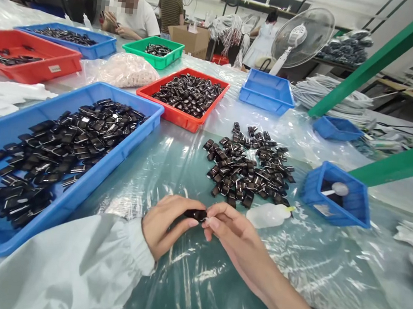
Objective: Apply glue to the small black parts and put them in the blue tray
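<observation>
Both of my hands meet low in the middle over the plastic-covered table. My left hand (167,224) and my right hand (231,233) pinch one small glossy black part (196,215) between their fingertips. Just beyond them lies a loose pile of the same black parts (247,166) on the plastic sheet. A small white squeeze bottle (268,215) lies on its side to the right of my right hand. On my left a large blue tray (77,190) holds several more black parts.
A red tray (174,114) of black parts stands behind the pile. A small blue bin (352,206) sits at the right, other blue, red and green trays farther back. A fan (302,36) and green beams stand at the right. People work at the far end.
</observation>
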`<action>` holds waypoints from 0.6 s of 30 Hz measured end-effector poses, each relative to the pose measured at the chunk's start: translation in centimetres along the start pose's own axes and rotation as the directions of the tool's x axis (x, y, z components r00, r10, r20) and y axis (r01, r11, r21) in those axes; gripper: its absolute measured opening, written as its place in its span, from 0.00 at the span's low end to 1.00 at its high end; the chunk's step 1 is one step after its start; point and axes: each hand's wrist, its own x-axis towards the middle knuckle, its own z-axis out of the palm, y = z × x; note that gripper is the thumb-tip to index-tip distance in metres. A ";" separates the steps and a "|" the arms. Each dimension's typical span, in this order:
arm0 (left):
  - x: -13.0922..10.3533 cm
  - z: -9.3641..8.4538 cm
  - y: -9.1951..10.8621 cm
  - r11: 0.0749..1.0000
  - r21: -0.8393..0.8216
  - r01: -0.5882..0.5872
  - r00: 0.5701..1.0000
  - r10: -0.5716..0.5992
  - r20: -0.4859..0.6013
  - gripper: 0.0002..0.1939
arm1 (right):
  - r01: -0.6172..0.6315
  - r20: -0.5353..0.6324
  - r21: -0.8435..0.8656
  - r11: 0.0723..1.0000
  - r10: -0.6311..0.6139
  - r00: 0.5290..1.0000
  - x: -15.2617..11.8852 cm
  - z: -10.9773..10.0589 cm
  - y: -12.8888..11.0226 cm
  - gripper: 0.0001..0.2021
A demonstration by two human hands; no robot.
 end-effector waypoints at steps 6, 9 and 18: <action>-0.1 -0.1 -0.1 0.991 0.041 -0.130 0.991 0.131 -0.017 0.10 | -0.038 0.032 0.105 0.994 0.035 0.999 -0.1 0.2 0.2 0.07; -0.1 0.2 0.0 0.975 0.130 -0.180 0.981 0.188 -0.053 0.11 | -0.044 0.035 0.111 0.993 0.040 0.999 0.0 0.4 0.4 0.08; 0.9 -3.4 2.2 0.794 0.602 -0.085 0.923 0.290 -0.252 0.13 | 0.135 -0.008 -0.086 0.987 -0.136 0.991 -1.2 0.0 1.0 0.09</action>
